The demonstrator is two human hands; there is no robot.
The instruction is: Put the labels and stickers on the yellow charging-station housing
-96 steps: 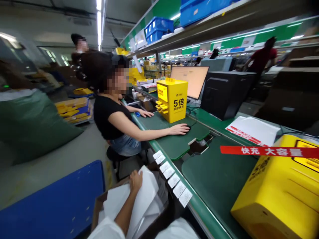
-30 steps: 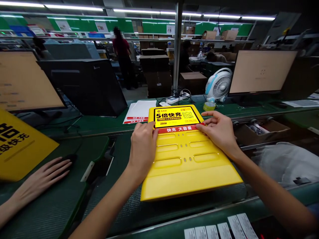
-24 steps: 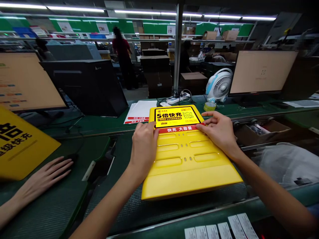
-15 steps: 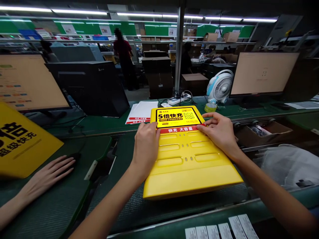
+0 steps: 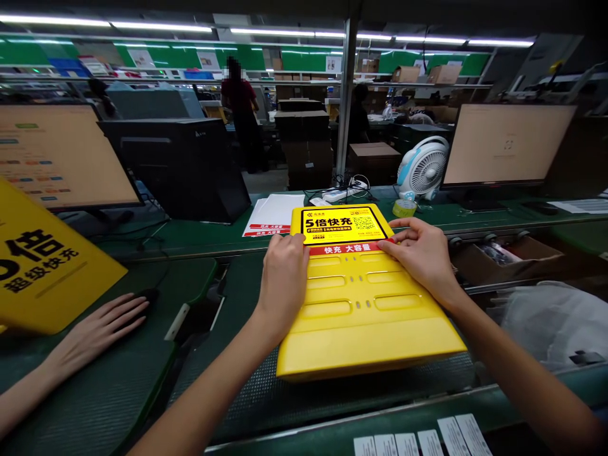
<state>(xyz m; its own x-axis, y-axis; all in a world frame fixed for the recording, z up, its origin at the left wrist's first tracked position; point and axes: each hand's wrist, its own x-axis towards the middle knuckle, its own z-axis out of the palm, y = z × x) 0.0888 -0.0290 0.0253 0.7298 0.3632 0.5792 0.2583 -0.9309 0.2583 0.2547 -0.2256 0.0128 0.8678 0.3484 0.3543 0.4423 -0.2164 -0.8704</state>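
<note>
1. Pressing with both hands, the person is working on a red strip label (image 5: 350,249) that is lying across the yellow panel (image 5: 365,310), just under the black and yellow sticker (image 5: 342,225). The panel is lying flat on the green bench (image 5: 304,405), in front of the person.
2. The left hand (image 5: 284,278) is resting half curled, with its fingertips on the left end of the strip. It is grasping nothing.
3. The right hand (image 5: 424,256) is lying more open and flat, and its fingertips are touching the right end of the strip. It is also gripping nothing.
4. If one hand is pushing harder than the other, the strip is probably going on crooked against the edge of the sticker.
5. If the middle is not being smoothed, a bubble or a wrinkle is likely staying under the strip.
6. The panel is lying loose on the bench, so a sideways push is possibly sliding it toward the gap on the left.
7. A co-worker's hand (image 5: 102,329) is resting on the bench to the left, beside another yellow panel (image 5: 42,272); a bump from there is risking a shift.
</note>
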